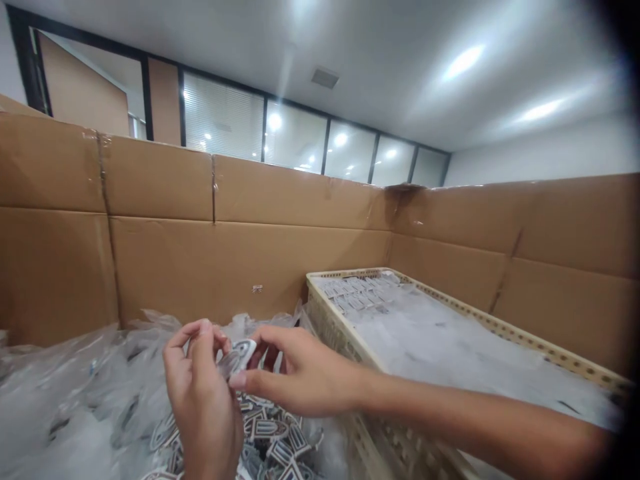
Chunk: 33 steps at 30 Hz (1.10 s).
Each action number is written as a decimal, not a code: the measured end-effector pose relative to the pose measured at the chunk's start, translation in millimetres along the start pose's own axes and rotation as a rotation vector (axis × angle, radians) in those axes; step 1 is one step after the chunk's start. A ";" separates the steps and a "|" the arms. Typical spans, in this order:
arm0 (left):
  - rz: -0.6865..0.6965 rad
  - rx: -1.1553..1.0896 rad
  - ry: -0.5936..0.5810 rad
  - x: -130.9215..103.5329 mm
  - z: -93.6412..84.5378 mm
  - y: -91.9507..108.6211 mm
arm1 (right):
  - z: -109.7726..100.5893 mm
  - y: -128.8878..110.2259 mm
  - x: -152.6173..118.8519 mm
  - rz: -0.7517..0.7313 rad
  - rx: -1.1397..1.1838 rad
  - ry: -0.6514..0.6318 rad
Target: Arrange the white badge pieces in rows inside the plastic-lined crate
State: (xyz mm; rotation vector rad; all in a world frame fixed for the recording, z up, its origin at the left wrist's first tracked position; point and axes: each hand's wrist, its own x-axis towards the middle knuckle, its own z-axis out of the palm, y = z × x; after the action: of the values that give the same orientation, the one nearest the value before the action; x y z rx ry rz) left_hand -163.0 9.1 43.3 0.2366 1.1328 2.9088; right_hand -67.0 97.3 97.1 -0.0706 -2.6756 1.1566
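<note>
Between my two hands is a small flat white piece with dark curved outlines (243,350), its exact kind too blurred to name. My right hand (295,370) pinches its right side between thumb and fingers. The fingers of my left hand (203,380) are curled at its left edge, partly hiding it. Below the hands lies a heap of similar small white-and-dark pieces (270,429), loose among sheets of clear plastic (90,393).
To the right stands a cream plastic crate (345,337) with rows of small pieces (357,291) at its far end and a translucent sheet (440,340) over much of the rest. Tall cardboard walls (250,253) enclose the back and right.
</note>
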 end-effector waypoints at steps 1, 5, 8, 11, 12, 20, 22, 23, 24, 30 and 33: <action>-0.033 -0.021 0.007 -1.0 1.0 0.9 | 2.8 -1.1 0.4 0.012 0.024 0.034; -0.046 -0.076 -0.051 -2.4 0.8 -0.2 | 14.3 0.6 5.8 0.027 0.076 0.185; 0.036 -0.078 -0.152 -4.4 -1.3 -4.5 | 17.3 9.4 12.6 0.047 0.108 0.307; 0.085 -0.025 -0.250 -8.7 -1.9 -9.1 | 6.9 21.4 22.7 0.047 0.165 0.366; 0.094 -0.003 -0.273 -9.9 -1.8 -10.4 | -1.3 25.8 27.0 0.042 0.175 0.383; 0.063 -0.023 -0.225 1.3 -5.6 -9.9 | -150.8 89.1 35.2 0.306 -0.185 0.802; 0.068 -0.042 -0.196 9.0 -8.6 -8.6 | -189.9 113.6 21.2 0.409 -0.283 0.862; 0.073 -0.047 -0.183 13.1 -10.3 -8.3 | -206.8 125.8 12.8 0.456 -0.335 0.875; 0.074 -0.051 -0.170 17.0 -12.1 -8.1 | -221.9 137.5 4.2 0.500 -0.383 0.875; 0.061 -0.053 -0.094 33.1 -21.0 -7.7 | -278.2 199.6 -35.5 0.761 -0.593 0.817; 0.076 -0.049 -0.064 35.8 -22.2 -6.1 | -286.6 227.6 -48.1 0.849 -0.620 0.768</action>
State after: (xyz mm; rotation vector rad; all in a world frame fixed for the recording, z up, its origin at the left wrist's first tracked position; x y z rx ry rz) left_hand -201.9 1.0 28.0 0.3769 1.0645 2.9665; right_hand 34.0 452.0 113.6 -1.5024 -2.1455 0.2351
